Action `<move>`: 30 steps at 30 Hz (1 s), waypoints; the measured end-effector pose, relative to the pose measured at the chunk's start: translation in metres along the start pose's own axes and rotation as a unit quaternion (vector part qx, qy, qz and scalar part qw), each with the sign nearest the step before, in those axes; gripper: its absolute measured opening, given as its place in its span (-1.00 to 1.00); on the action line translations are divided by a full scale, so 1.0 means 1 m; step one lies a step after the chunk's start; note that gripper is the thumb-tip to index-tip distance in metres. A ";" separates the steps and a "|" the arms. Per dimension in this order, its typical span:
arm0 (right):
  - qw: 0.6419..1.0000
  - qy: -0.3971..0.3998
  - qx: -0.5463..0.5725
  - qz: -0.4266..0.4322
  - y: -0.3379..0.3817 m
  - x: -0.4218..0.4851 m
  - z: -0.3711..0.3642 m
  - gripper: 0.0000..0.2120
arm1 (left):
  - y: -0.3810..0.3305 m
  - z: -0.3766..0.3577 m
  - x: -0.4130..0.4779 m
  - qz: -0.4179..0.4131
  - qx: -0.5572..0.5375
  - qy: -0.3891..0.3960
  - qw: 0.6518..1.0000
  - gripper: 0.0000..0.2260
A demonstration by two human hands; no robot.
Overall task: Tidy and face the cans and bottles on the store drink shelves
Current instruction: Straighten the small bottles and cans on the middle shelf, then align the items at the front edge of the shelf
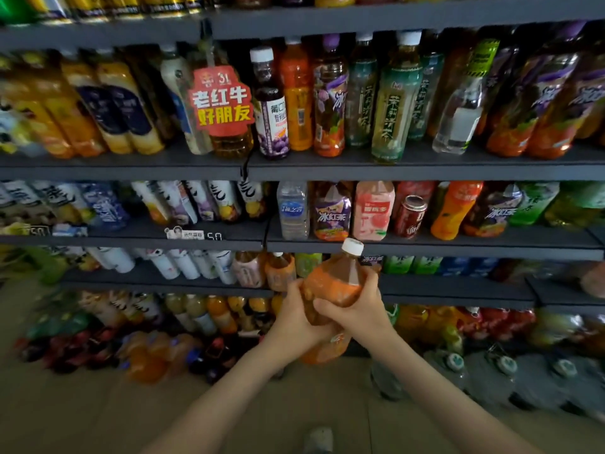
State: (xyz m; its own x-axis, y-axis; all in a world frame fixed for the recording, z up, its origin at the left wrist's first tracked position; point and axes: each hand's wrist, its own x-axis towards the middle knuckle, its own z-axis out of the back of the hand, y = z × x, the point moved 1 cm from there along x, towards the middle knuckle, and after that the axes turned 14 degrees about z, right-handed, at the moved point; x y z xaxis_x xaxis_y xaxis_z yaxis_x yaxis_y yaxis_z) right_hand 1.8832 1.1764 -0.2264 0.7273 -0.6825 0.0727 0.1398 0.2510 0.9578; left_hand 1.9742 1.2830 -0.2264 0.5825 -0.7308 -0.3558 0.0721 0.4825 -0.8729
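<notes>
Both hands wrapped round one bottle, fingers curled tight: left hand on lower body, right hand on upper side. Orange-label bottle, white cap, brown drink, tilted, held in air in front of lower shelves; label too blurry to read tbh. Just above, purple bottle reads 冰红茶, red can nearby. Price tag says 50. Higher up, red hanging tag: 老红牛 好朋友. Green bottle: 茉莉清茶.
</notes>
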 end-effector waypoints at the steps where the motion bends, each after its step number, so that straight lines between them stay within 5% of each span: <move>1: 1.000 -0.002 -0.007 -0.002 -0.005 -0.002 -0.005 -0.01 | 0.007 0.004 -0.001 0.011 -0.005 0.029 1.000 -0.24; 9: 0.996 -0.056 -0.046 -0.052 -0.041 -0.007 -0.052 0.02 | 0.057 0.051 0.022 0.033 0.091 0.075 0.992 -0.48; 18: 0.983 -0.157 -0.062 -0.070 -0.124 0.017 -0.098 -0.04 | 0.154 0.080 0.105 -0.009 0.217 -0.057 0.974 -0.61; 24: 0.978 -0.188 -0.088 -0.015 -0.212 0.073 -0.123 -0.05 | 0.218 0.072 0.184 -0.030 0.258 -0.180 0.949 -0.54; 30: 0.964 -0.235 -0.092 0.080 -0.277 0.145 -0.154 -0.04 | 0.258 0.071 0.272 -0.137 0.296 -0.302 0.896 -0.48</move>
State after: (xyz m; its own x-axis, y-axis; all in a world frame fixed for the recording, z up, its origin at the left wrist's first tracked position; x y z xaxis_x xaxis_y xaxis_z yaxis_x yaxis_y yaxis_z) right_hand 2.0534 1.1139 -0.5236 0.3704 -0.8501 0.3743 0.1991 0.4663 0.8620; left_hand 2.2089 1.2432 -0.5243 0.7963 -0.5524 0.2463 0.5917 0.6270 -0.5066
